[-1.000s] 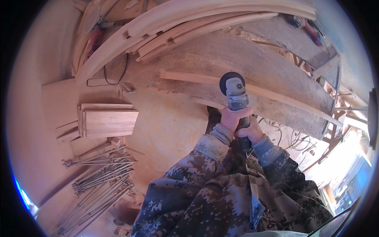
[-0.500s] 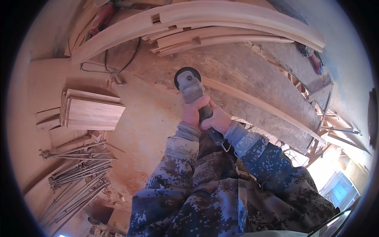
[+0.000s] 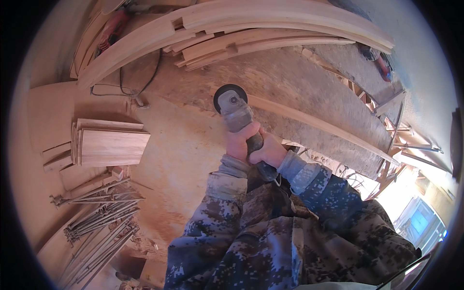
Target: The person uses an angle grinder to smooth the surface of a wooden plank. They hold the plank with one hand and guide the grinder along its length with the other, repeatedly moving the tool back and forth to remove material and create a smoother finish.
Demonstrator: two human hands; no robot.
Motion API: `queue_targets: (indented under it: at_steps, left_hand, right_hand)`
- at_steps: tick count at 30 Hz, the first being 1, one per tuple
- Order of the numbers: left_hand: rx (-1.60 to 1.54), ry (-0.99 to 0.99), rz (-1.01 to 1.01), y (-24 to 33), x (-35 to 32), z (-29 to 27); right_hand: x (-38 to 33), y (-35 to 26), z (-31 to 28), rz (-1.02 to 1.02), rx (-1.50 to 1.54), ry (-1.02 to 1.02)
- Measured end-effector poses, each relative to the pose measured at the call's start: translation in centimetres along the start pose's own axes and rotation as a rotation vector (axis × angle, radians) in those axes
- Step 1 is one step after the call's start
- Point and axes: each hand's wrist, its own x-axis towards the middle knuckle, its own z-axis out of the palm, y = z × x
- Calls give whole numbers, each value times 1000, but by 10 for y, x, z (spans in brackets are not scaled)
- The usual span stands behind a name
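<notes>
Both my hands are wrapped round an angle grinder (image 3: 237, 116) with a grey gear head and a dark round disc. My left hand (image 3: 240, 141) grips it just behind the head. Farther back, on the dark body, my right hand (image 3: 269, 152) is closed. The disc sits over the left end of a long narrow wood strip (image 3: 319, 124), which lies along the workbench (image 3: 285, 77). Whether the disc touches the wood cannot be made out. My sleeves hide the rear of the grinder.
Large curved wooden pieces (image 3: 270, 14) lie across the bench's far side. A red power tool (image 3: 384, 67) rests at the far right, another red tool (image 3: 113, 31) at the far left. Stacked boards (image 3: 113, 145) and several metal bar clamps (image 3: 104, 212) lie left. A cable (image 3: 140, 92) hangs nearby.
My view has shifted slightly, so the bench pieces appear a little higher and the left stack lower. My hands keep the same grip on the grinder, which stays near the strip's end.
</notes>
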Motion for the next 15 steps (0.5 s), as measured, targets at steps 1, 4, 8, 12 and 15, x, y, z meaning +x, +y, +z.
queue_targets:
  at_steps: [1, 4, 8, 12, 15]
  left_hand:
    - [17, 8, 24, -7, -2, 4]
    - [3, 19, 56, -27, -9, 19]
    - [69, -25, -46, -46, -15, 32]
    - [80, -41, -47, -69, -19, 47]
    - [73, -80, -101, -91, -21, 58]
  right_hand:
    - [-6, 2, -3, -4, -14, 25]
    - [-21, 14, -16, -7, 44, 70]
    - [-35, 33, -38, 1, 93, 34]
    - [-46, 57, -59, -23, 69, 48]
    - [-56, 79, -76, -55, 86, 74]
